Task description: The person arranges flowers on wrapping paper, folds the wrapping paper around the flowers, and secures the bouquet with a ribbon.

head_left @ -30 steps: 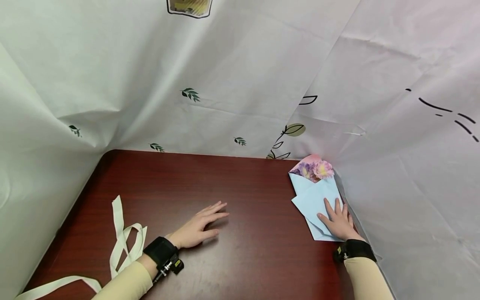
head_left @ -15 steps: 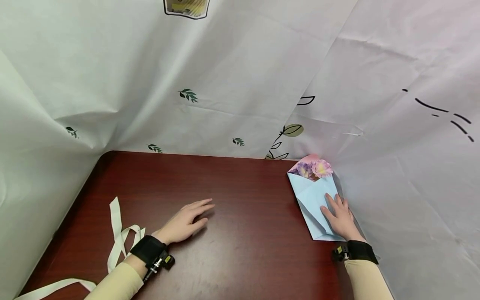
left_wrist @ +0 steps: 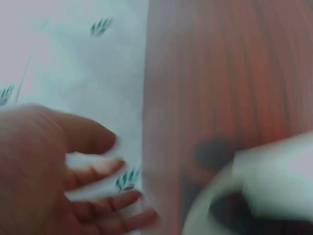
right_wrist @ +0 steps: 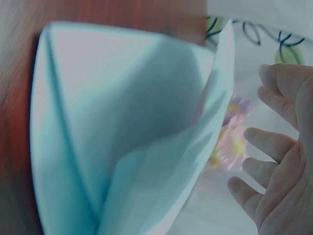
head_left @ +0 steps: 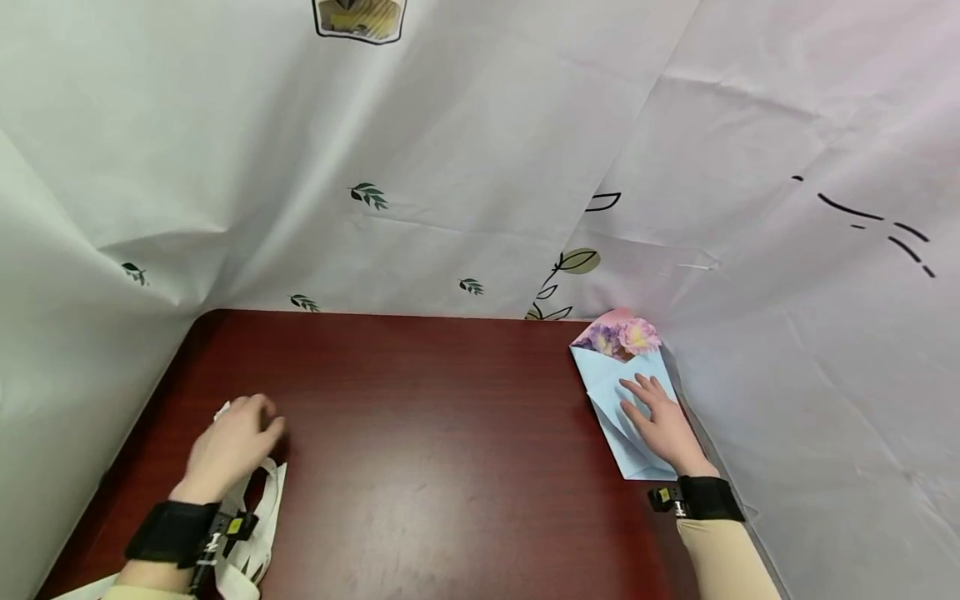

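Observation:
In the head view my left hand (head_left: 232, 446) is over the white ribbon (head_left: 261, 537) at the table's left side, covering part of it. Its fingers look relaxed and spread apart in the left wrist view, with nothing between them and a blurred ribbon loop (left_wrist: 274, 181) to the right. Light blue folded paper (head_left: 604, 383) lies at the right, with pink and purple flowers (head_left: 636, 335) at its pink top end. Over this paper is my right hand (head_left: 666, 432), fingers loosely extended. A flap of the paper (right_wrist: 151, 191) stands raised beside those fingers in the right wrist view.
The dark red wooden table (head_left: 435, 467) meets a white patterned cloth (head_left: 420, 150) hung at its back and sides. The paper lies close to the right-hand cloth. Each wrist wears a black strap (head_left: 176, 533) with a small camera.
My left hand has moved left from the middle of the table to the ribbon. My right hand has shifted slightly up and left over the paper, whose flap has moved.

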Demonstrator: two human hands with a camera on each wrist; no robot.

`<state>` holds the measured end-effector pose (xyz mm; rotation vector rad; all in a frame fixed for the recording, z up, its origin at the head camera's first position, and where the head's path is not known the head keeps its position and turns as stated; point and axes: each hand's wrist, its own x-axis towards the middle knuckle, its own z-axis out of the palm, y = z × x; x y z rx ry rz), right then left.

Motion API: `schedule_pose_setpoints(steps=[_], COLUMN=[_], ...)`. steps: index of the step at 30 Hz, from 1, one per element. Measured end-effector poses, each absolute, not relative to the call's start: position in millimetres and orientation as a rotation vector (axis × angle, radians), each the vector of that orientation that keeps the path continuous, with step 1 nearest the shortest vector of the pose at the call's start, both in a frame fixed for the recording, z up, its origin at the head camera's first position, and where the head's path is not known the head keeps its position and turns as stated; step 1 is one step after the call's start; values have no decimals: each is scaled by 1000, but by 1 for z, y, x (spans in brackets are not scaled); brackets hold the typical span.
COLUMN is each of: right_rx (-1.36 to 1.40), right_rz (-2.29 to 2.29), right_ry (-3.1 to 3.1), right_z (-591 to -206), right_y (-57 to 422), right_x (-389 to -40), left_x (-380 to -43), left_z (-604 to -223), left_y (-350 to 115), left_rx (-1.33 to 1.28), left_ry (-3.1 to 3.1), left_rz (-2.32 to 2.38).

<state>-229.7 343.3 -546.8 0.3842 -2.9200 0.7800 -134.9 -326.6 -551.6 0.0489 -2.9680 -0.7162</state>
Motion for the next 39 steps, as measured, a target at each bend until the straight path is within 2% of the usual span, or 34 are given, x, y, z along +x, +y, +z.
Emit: schedule_pose_setpoints(steps=[6,10,27,33,39], right_rx=[449,488,599,762,1016], right_rz=[788,778,810,841,835], right_ry=[-2916,-2909,-2888,-2863,-2852], right_z=[-543,-542,-545,-546,-546], right_y=[328,319,287,249,187], right_x=[-228,-228,-222,-221,-216], left_x=[-110,-100,-97,-110,-128], left_z=[-549,-556,-573,-560,-541], left_y=[-364,-371,-358,-327,-281], left_rx=[431,479,290,95,-163], left_ry=[-3260,-3418,-3198,-2991,-2835], left_rz=[-702,-742,-868,-939,-1094])
